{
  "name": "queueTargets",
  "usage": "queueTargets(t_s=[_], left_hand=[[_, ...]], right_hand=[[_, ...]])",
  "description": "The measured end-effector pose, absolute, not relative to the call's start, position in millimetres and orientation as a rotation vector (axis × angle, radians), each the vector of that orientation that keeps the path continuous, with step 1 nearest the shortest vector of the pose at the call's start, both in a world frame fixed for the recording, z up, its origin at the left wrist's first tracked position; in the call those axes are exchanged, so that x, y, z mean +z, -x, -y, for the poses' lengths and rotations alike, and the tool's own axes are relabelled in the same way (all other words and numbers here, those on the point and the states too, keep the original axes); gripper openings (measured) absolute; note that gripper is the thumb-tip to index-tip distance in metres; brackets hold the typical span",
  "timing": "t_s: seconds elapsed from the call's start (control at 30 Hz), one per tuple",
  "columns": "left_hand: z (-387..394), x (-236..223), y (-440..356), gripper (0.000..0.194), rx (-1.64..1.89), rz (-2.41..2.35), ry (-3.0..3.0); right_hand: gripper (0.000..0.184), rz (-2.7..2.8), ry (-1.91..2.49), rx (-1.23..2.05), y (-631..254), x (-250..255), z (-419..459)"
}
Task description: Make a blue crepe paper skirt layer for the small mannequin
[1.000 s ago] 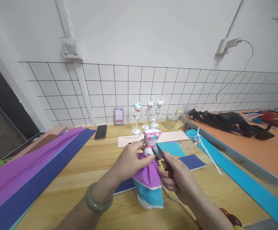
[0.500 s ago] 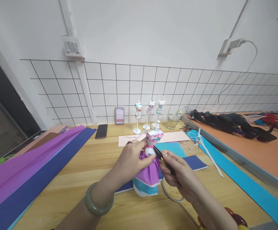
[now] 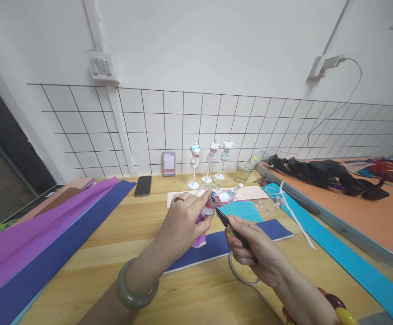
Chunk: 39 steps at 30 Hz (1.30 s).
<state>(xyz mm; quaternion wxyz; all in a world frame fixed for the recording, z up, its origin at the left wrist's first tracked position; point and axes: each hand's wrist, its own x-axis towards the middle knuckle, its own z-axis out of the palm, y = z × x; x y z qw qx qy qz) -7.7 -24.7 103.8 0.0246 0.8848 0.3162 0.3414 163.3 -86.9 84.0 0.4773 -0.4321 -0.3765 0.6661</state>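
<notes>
My left hand (image 3: 186, 221) is closed around a miniature dress form (image 3: 222, 197), white with pink and blue decoration on its bust. The form is tilted, its neck knob pointing to the upper right. Part of its purple fabric skirt (image 3: 199, 238) shows under my fingers; the rest is hidden by the hand. My right hand (image 3: 250, 241) grips black thread snips (image 3: 226, 220) with a bit of yellow on them. Their tip is right at the form's waist, and I cannot tell whether it touches. Below both hands lies a dark blue fabric strip (image 3: 205, 251).
Behind stand three small dress forms (image 3: 194, 162), a glass (image 3: 244, 171) and two phones (image 3: 143, 185). Pale pink strip (image 3: 247, 193) and turquoise fabric (image 3: 242, 211) lie ahead. Long fabric strips (image 3: 91, 225) run along the left, a blue one (image 3: 335, 253) along the right. A cable (image 3: 247, 282) curves nearby.
The dress form has tipped from upright to leaning right, and its skirt has swung up behind my left hand. The snips' blades, apart at first, now look together, staying near the waist.
</notes>
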Motion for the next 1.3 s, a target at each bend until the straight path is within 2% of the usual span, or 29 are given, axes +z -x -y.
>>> queueTargets(t_s=[0.13, 0.23, 0.3, 0.43, 0.63, 0.8, 0.97, 1.0, 1.2, 1.3], left_hand=[[18, 101, 10, 0.045, 1.082, -1.076, -2.748], [11, 102, 15, 0.043, 1.136, -1.162, -2.637], [7, 103, 20, 0.038, 1.168, -1.172, -2.487], [0, 104, 26, 0.033, 1.180, -1.010, -2.080], [-8, 99, 23, 0.034, 1.045, -0.741, -1.708], [-6, 99, 22, 0.037, 0.964, -0.611, -1.543], [-7, 97, 23, 0.033, 0.966, -0.631, -1.555], [-7, 96, 22, 0.031, 0.966, -0.638, -1.576], [1, 94, 15, 0.030, 0.948, -0.570, -1.691], [2, 95, 15, 0.034, 0.962, -0.537, -1.690]], right_hand=[[0.040, 0.859, 1.035, 1.741, -162, 86, 90], [0.039, 0.923, 1.141, 1.675, -164, 86, 95], [0.039, 1.077, 1.291, 1.485, -171, 83, 99], [0.036, 1.325, 1.657, 0.901, -214, 60, 113], [0.038, 1.342, 2.381, 0.419, -303, -12, 138], [0.038, 1.662, 2.194, 0.013, -329, -58, 138], [0.042, 1.691, 2.023, -0.422, -315, -38, 110], [0.042, 1.672, 1.919, -0.400, -303, -26, 102], [0.037, 1.503, 1.442, 0.598, -197, 69, 65], [0.041, 1.479, 1.218, 0.937, -159, 98, 48]])
